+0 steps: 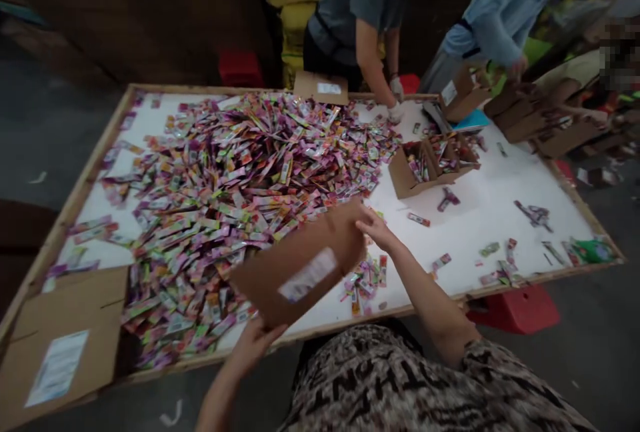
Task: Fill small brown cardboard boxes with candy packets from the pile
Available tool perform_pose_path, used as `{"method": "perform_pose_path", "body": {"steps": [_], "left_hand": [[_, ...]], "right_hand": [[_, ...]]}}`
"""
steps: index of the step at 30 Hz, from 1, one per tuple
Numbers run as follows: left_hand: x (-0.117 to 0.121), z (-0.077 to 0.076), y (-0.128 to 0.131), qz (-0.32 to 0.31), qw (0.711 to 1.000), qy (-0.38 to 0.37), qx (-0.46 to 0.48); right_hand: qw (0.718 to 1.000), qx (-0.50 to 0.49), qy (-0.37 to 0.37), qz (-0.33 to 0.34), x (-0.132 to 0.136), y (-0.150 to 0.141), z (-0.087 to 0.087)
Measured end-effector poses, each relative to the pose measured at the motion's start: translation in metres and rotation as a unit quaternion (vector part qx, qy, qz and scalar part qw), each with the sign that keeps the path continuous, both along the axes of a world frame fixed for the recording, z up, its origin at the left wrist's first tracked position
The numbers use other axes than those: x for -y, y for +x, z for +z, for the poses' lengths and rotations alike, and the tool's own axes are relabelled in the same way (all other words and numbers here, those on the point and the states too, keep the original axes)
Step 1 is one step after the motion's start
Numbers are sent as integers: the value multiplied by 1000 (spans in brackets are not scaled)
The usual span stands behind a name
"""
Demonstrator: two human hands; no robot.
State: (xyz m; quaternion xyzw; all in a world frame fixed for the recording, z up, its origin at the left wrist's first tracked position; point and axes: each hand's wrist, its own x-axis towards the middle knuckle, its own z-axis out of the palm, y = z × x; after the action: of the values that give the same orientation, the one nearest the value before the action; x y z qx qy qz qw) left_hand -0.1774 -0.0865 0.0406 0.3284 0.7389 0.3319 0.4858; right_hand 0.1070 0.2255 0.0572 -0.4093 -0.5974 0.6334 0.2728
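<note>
1. Head camera, nearest first: the left hand (pixel 253 345) grips the near lower corner of a flat brown cardboard box with a white label (pixel 300 269), fingers curled shut on its edge.
2. The right hand (pixel 376 229) pinches the box's far upper corner, fingers closed on the card, so the box hangs tilted between both hands, above the near rim of the white wood-framed table (pixel 500 212).
3. That box looks light and fairly stiff, though thin card would likely bend if squeezed mid-panel; corners and folded edges seem the soundest places to hold it.
4. Its surface is plain brown, creased, with the label slanting across the middle.
5. Just beneath the box lies a small scatter of packets; to the left spreads a great heap of pink, purple and orange sachets (pixel 225 185), probably slippery and loose.
6. A second labelled cardboard box (pixel 65 345) rests on the near left corner of the table.
7. Farther right sit open cardboard boxes partly filled with sachets (pixel 433 162).
8. At the far edge, two other people stand working; one gloved hand (pixel 397 112) touches the table.
</note>
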Motion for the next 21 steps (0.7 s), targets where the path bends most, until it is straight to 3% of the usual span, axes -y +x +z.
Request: {"method": "perform_pose_path", "body": {"steps": [1, 3, 6, 9, 11, 14, 18, 21], "left_hand": [[-22, -1, 22, -11, 1000, -7, 1], [-59, -3, 58, 37, 999, 24, 8], [-96, -9, 97, 136, 984, 98, 54], [-121, -19, 127, 151, 980, 124, 48], [-133, -26, 145, 152, 977, 146, 27], [-143, -32, 166, 167, 970, 175, 28], [-145, -28, 179, 210, 963, 159, 51], [-146, -23, 179, 226, 950, 192, 99]], "right_hand": [[999, -17, -38, -29, 6, 19, 0], [993, -6, -74, -96, 15, 56, -4], [981, 68, -43, -175, 21, 97, -16], [957, 119, -16, -263, 20, 116, -24], [944, 112, -39, -309, 17, 118, -24], [941, 60, -95, -320, 10, 116, -21], [939, 21, -126, -318, -2, 117, -16], [959, -8, -125, -254, -11, 127, -11]]}}
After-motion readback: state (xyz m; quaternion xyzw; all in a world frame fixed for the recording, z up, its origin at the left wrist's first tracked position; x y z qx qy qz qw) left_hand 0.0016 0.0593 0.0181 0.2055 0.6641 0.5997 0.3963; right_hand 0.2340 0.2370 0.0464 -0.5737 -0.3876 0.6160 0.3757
